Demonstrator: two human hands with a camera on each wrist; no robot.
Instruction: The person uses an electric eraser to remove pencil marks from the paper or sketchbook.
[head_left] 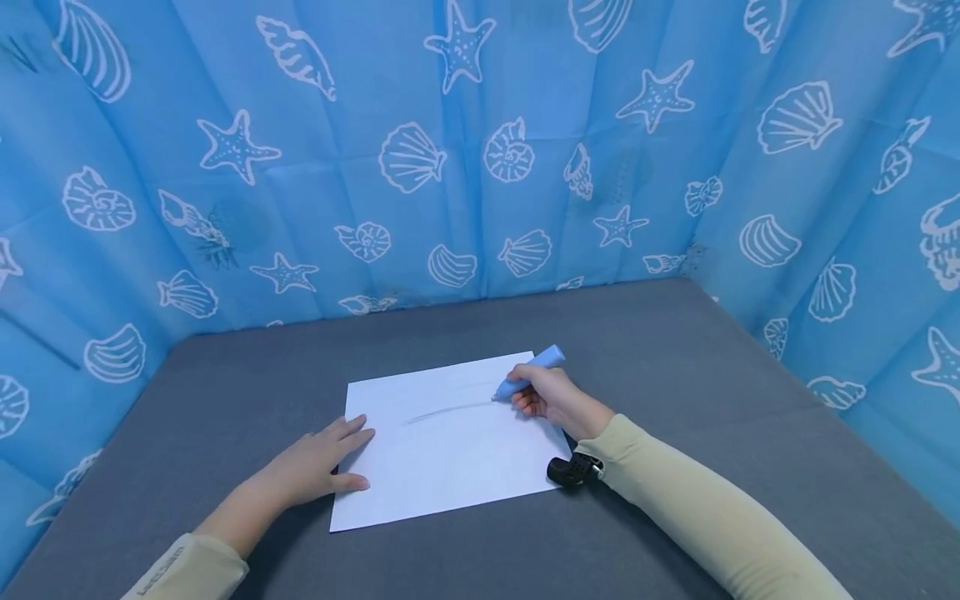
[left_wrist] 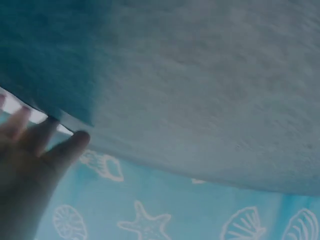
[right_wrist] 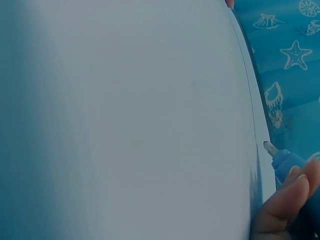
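Observation:
A white sheet of paper (head_left: 450,467) lies slightly turned on the grey table. My right hand (head_left: 555,397) grips a thick light-blue marker (head_left: 549,357) over the paper's right part, its tip pointing down and left. Faint grey strokes (head_left: 448,410) run across the sheet and end near that tip. In the right wrist view, the pale tip of the marker (right_wrist: 283,161) shows past the curled fingers. My left hand (head_left: 318,461) rests on the paper's left edge with fingers spread. Those fingers (left_wrist: 75,145) appear dark at the left of the left wrist view.
Grey cloth covers the table (head_left: 247,375) around the paper. Blue curtains (head_left: 480,200) with white shells and starfish close off the back and sides. A small black camera (head_left: 573,470) on the right wrist hangs by the paper's lower right corner.

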